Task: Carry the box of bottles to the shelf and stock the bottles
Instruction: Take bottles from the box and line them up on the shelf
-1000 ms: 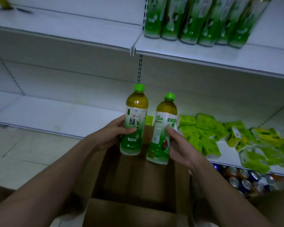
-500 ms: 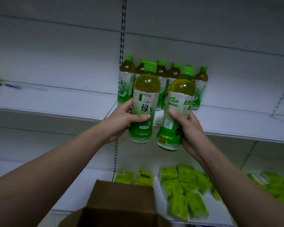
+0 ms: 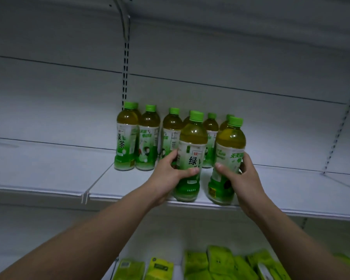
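Head view: white metal shelf spanning the frame, landmark for all else. At its back, a row of green-capped tea bottles standing upright, close together. At its front edge, just before that row, two more bottles upright, bases at the lip, apart from each other. Left-held bottle gripped by left hand, thumb curled across the label front, fingers wrapped round behind. Right-held bottle gripped by right hand, thumb across the label, fingers curled round the far side. Below the shelf, on a lower tier, yellow-green packets lying in a loose heap. Box out of frame.
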`<action>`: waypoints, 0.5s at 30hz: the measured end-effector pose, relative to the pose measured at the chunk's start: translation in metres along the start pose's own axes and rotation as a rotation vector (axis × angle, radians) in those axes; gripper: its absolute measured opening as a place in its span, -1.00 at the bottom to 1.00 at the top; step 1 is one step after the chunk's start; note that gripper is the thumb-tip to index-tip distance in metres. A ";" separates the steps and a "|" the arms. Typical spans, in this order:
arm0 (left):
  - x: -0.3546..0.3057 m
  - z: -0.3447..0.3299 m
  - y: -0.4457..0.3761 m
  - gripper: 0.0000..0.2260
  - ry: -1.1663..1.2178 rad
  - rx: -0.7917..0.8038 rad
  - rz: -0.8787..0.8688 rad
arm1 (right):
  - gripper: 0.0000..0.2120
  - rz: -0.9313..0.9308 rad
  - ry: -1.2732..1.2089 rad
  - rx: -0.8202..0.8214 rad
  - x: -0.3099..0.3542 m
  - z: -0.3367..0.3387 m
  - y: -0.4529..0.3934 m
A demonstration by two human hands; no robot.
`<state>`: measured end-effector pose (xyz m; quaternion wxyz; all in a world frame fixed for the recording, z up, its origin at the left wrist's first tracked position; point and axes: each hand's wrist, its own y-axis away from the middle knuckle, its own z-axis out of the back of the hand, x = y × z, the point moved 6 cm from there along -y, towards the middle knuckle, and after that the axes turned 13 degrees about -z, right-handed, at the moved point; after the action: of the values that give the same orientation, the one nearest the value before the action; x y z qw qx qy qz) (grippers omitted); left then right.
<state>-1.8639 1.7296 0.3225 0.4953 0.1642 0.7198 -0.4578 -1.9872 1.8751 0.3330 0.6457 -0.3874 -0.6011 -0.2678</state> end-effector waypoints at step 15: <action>0.025 -0.013 -0.014 -0.20 -0.750 0.244 0.060 | -0.50 -0.007 0.114 -0.091 -0.002 0.032 -0.027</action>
<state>-1.8922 1.7280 0.3090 0.7138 0.0642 0.4241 -0.5536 -2.0277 1.8865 0.3354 0.6597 -0.3985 -0.5517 -0.3188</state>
